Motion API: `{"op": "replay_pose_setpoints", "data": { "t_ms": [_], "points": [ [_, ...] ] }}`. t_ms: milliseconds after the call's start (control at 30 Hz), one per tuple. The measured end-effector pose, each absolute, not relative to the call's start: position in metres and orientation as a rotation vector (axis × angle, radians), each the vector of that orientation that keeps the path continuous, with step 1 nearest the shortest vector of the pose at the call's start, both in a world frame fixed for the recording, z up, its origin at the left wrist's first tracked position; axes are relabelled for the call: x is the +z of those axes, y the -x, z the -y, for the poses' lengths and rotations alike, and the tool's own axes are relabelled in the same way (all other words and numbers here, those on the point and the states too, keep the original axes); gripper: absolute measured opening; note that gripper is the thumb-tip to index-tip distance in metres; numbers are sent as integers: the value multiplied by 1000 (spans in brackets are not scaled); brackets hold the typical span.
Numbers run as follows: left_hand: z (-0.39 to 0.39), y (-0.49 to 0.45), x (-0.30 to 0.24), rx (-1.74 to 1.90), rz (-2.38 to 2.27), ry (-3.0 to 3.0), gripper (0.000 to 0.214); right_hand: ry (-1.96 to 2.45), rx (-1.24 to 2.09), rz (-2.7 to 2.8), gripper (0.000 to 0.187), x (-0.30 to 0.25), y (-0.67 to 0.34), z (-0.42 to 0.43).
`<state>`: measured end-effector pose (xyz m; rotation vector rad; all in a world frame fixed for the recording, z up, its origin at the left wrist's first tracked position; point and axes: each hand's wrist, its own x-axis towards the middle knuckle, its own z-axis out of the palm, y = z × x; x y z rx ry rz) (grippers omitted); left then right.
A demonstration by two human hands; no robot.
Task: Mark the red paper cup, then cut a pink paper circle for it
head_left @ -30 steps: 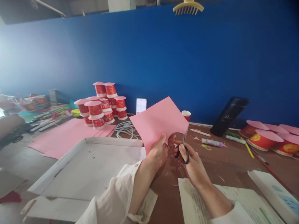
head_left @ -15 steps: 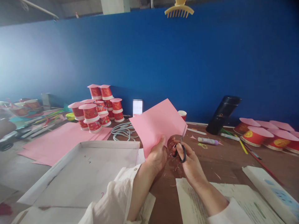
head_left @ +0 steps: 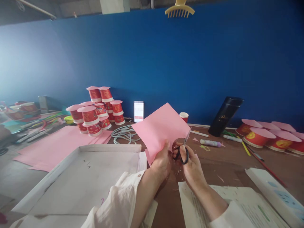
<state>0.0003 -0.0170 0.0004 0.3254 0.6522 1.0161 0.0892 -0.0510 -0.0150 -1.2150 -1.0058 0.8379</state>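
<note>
My left hand (head_left: 162, 162) grips a sheet of pink paper (head_left: 161, 126) by its lower edge, thumb on top, and holds it up off the table. A curved cut-out shows along the sheet's lower right side. In my right hand (head_left: 191, 163) is a pair of scissors (head_left: 184, 154) with black handles, my fingers closed through the loops. The blades point up and away at the right corner of the paper, beside the curved edge. A bit of pink paper shows behind my right hand.
Red paper cups topped with pink discs (head_left: 89, 115) stand stacked at the left, near pink sheets (head_left: 54, 145) and a coiled cable (head_left: 124, 134). A shallow white box lid (head_left: 78, 180) lies at front left. Right are a black flask (head_left: 225, 117), glue stick (head_left: 211, 143) and power strip (head_left: 277, 190).
The pink sheet has turned and dropped slightly, and more pink paper shows beside my right hand. The scissors remain at its right corner. The whole view has shifted a little.
</note>
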Motion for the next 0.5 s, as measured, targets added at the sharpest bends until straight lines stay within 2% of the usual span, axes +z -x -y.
{"op": "replay_pose_setpoints", "data": {
  "t_ms": [500],
  "points": [
    [14, -2, -1, 929, -594, -381, 50, 1203, 850, 1023, 46, -21, -93, 51]
  ]
}}
